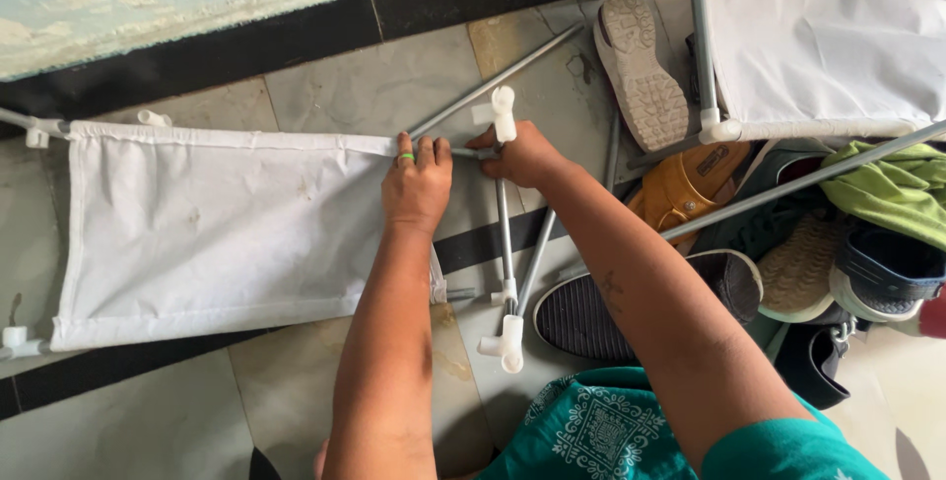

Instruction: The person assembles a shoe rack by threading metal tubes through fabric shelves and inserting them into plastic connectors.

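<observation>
Teal patterned cloth (601,431) on the person's lap was seen lowest in the view, closest to the camera, with both forearms reaching out from it over a tiled floor (325,381).

At the far left, a white fabric panel (217,234) was stretched flat across the tiles, with small white plastic connectors (14,340) fitted at its left corners. The left hand (416,184) was pressed down on the panel's upper right corner, its fingers curled over the hemmed edge where a thin grey rod (465,153) emerged from the sleeve; the edge and the rod were gripped together there. Just to the right, the right hand (524,153) was closed around a white T-shaped connector (503,113), held against the end of that rod. Further grey tubes (505,234) and another loose connector (508,340) were laid below the hands.

Judged from this, the step in hand was the joining of connector and rod at the panel's corner. The next move would call for the rod to be kept steady by the left hand while the connector was lined up squarely and pushed on firmly.

To the right, scattered shoes (641,66), a green cloth (887,189) and a second white panel (818,36) on its frame were seen.
</observation>
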